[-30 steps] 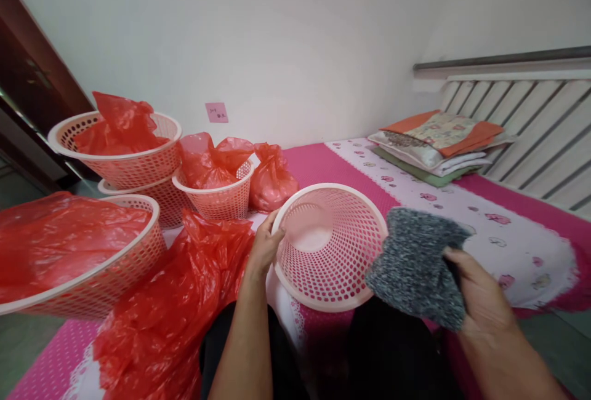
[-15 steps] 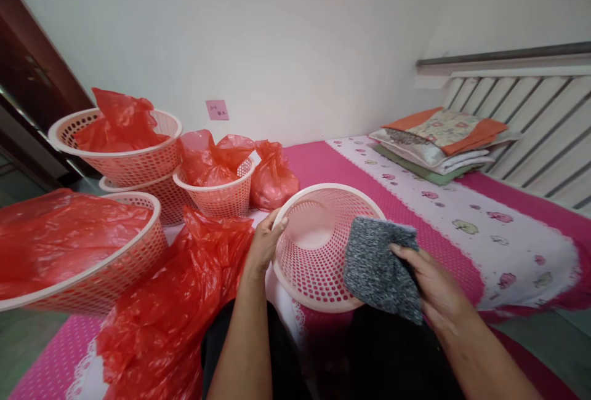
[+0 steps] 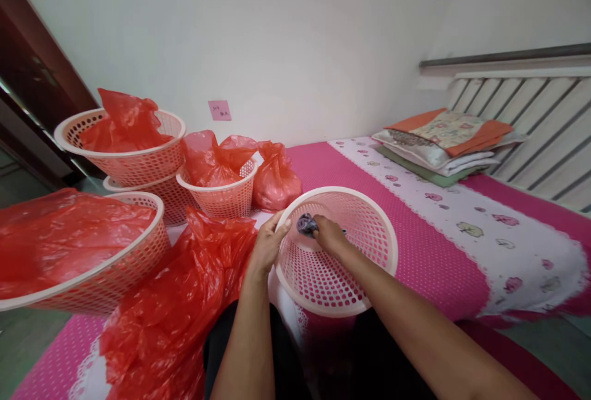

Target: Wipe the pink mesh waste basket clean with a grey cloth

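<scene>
A pink perforated plastic basket (image 3: 339,277) is tilted with its mouth toward me, just above my lap. My left hand (image 3: 270,237) grips the basket's rim on its left side, thumb over the edge. Deep inside the basket is my right hand (image 3: 330,235), closed around a bunched grey cloth (image 3: 306,225) near the basket's bottom. Most of the cloth is hidden by the hand. To the left of my left arm lies a crumpled red plastic bag (image 3: 180,301).
Several pink baskets (image 3: 138,271) with red bags stand on the left. Behind them a filled red bag (image 3: 277,178) rests by the wall. Folded cushions and cloths (image 3: 447,141) are stacked at the right on the pink bedspread (image 3: 415,246), beside a white slatted railing (image 3: 535,123).
My right hand has moved left and down into the basket with the grey cloth, which is now bunched up instead of spread flat. My left hand still holds the rim.
</scene>
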